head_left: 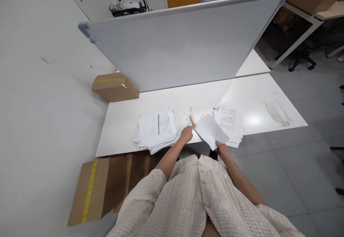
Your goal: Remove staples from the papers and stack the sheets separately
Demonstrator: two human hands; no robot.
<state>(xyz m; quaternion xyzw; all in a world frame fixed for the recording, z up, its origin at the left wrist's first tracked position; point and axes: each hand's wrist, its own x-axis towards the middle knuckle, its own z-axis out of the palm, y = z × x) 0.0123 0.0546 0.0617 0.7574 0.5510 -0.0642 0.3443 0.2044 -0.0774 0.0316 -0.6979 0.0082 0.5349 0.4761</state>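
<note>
A blank white sheet (211, 131) is tilted over the table's front edge, its lower right corner pinched in my right hand (222, 149). My left hand (187, 133) has its index finger stretched toward the near end of a small cream-coloured block (192, 119), beside the sheet's left corner; its other fingers look curled, and whether it touches the block is too small to tell. Left of that hand lies a messy stack of printed papers (158, 129). Another printed pile (228, 122) lies at the right, partly under the blank sheet.
A whiteboard (177, 43) stands across the white table (258, 101). One cardboard box (115, 88) sits at the table's back left, and an open one (99, 190) is below the left front edge. Chairs and another desk are at the far right.
</note>
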